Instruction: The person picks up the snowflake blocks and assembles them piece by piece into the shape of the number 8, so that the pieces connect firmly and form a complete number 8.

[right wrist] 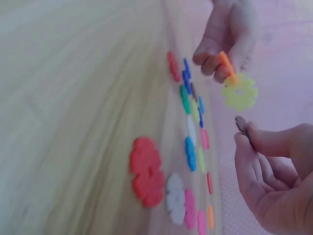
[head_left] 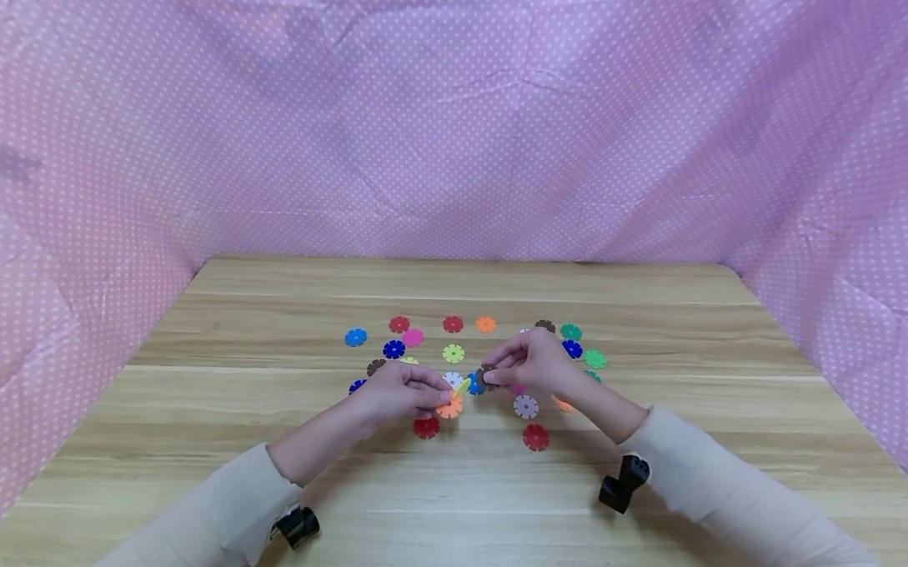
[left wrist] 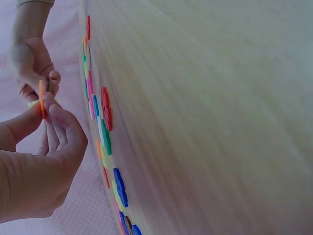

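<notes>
Wooden table (head_left: 642, 490), left hand (head_left: 397, 394) pinching orange disc (head_left: 450, 408)

no readable text, labels, brands, numbers or signs anywhere

A wooden table (head_left: 267, 485) fills the lower part of the head view. Its top is light brown, with long grain lines that run from left to right. Behind the table and on both sides hangs a pink cloth (head_left: 459, 133) with small white dots. The cloth is wrinkled and folded in several places, and it forms a back wall and two side walls around the table. The light is soft and even, with weak shadows on the wood.
</notes>
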### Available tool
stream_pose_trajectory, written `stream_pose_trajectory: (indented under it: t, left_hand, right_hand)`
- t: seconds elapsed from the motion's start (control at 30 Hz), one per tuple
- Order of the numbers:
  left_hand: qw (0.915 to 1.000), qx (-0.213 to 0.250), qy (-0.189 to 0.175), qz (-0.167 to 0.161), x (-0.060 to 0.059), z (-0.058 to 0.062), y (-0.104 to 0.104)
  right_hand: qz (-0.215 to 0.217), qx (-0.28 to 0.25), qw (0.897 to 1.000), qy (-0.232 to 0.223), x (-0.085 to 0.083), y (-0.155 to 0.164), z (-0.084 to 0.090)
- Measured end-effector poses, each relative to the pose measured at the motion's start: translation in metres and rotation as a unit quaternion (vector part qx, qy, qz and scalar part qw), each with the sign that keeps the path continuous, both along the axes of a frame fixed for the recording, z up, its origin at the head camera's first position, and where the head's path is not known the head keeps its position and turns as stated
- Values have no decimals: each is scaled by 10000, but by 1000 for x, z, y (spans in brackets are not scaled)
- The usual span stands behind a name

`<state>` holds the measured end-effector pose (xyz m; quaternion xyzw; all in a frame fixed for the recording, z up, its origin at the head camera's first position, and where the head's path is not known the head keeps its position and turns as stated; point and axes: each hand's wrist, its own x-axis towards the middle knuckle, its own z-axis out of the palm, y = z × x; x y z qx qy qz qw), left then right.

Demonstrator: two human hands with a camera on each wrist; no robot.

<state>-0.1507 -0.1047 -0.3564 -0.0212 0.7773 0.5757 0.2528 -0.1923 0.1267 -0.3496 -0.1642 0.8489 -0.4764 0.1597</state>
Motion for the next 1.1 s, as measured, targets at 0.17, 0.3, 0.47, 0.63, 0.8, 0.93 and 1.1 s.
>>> stream_pose_trajectory:
  t: [0.17, 0.3, 0.47, 0.63, 0.8, 0.93, 1.1]
  left_hand:
    - [9999, -127, 24, 76, 0, 1, 2]
    - [9997, -229, 69, 42, 1, 3, 3]
    - [9996, -247, 102, -8, 2, 5, 5]
    - [9987, -442, 261, -42, 5, 7, 7]
    - [9966, -625, 531, 71, 10, 9, 12]
    - [9959, -699, 519, 252, 11, 12, 15]
    - [9963, -629, 393, 437, 8, 14, 13]
  right_hand:
    - [-439, -562, 9933, -905, 2, -1, 7]
    - [-651, -705, 9870, -1290, 3, -2, 8]
    - [-732, -811, 9807, -1623, 5, -4, 6]
    - [-675, -946, 9764, -1820, 7, -7, 5]
    - [-648, -942, 9774, -1779, 11, -9, 2]
    - [-720, -951, 9768, -1780, 15, -10, 0]
    - [-789, -1311, 9685, -1964, 16, -9, -2]
